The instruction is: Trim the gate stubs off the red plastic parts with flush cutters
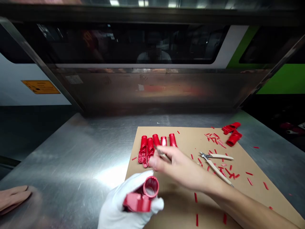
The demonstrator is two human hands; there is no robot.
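White-gloved left hand (pixel 121 203) grips an open-tubed red plastic part (pixel 139 203), kinda blurry; bare right hand (pixel 176 162) pinches a slim, probably metal tool (pixel 165 156), half hidden by fingers.

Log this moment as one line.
left hand: gloved, holding red part | right hand: bare, gripping slim tool | cutters: lying open on cardboard

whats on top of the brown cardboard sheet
Five red tubular plastic parts, side cutters and red slivers; two more parts lie at the right edge of the cardboard sheet. Hidden: whatever the right hand, its forearm and gloved left hand cover.
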